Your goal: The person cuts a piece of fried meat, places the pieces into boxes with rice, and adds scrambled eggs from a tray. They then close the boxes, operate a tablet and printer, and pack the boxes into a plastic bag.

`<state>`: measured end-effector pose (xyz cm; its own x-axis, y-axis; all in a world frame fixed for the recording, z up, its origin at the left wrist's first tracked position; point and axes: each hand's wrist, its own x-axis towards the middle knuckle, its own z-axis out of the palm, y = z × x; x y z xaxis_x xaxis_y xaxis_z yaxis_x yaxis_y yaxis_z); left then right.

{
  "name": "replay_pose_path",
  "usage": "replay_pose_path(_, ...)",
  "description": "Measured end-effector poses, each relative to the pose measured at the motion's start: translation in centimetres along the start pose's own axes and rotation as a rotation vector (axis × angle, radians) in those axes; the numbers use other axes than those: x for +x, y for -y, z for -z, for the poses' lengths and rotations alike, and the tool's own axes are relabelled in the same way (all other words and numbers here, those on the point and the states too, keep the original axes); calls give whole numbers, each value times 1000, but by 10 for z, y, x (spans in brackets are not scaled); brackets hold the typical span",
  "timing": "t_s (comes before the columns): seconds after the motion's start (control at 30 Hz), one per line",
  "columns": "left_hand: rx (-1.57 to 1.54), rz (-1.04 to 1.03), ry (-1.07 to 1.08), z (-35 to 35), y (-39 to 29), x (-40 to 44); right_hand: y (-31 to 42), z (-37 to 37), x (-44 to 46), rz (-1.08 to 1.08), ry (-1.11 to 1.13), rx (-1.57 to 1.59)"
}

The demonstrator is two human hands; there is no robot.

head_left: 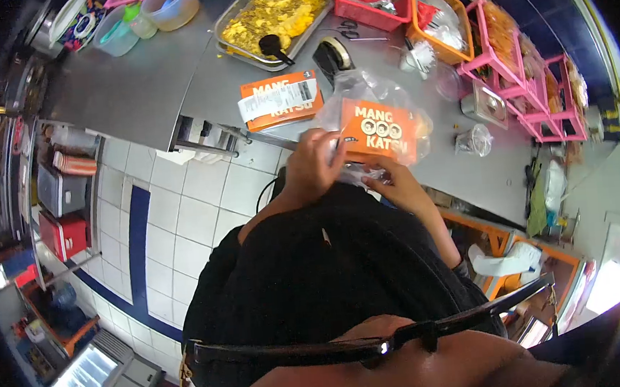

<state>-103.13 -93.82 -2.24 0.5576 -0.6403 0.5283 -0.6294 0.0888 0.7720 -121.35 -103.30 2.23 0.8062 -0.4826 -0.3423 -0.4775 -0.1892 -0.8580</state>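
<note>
An orange food box [380, 131] printed "MANG KATSU" lies inside a clear plastic bag [373, 85] at the counter's near edge. My left hand [315, 161] is at the box's left side, fingers bent and closed on the bag there. Below the box's near edge, my right hand [397, 187] pinches the bag's loose plastic. A second orange box [283, 115] sits just left of the bag, with a white printed receipt [280, 100] on top.
Behind the boxes stands a metal tray [224, 40] of yellow food with a black scoop [271, 46]. A tape dispenser [333, 54], red basket [362, 10], orange basket [468, 54] and pink racks [504, 72] line the counter. A plastic cup [473, 140] stands right.
</note>
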Motion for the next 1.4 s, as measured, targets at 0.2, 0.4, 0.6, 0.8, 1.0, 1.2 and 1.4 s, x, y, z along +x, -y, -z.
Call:
replay_pose_path(0.2,329,-467,673,-38,-33,27,-84,-30,-4,-295,-609,873)
replay_pose_path(0.4,209,-322,778,-60,10,39,-98,-63,14,30,-888,1305)
replay_pose_path(0.6,115,-365,814,-60,11,41,-102,-80,23,8,-798,1391)
replay_pose_path(0.8,101,-336,888,-61,14,35,-106,-90,32,143,-735,1224)
replay_pose_path(1.0,133,-402,857,-61,15,32,-116,-85,32,102,-744,807)
replay_pose_path(1.2,148,-429,801,-68,5,26,-102,-93,28,296,-947,52)
replay_pose_path(1.4,225,-416,891,-62,-9,37,-100,-82,12,66,-1121,579)
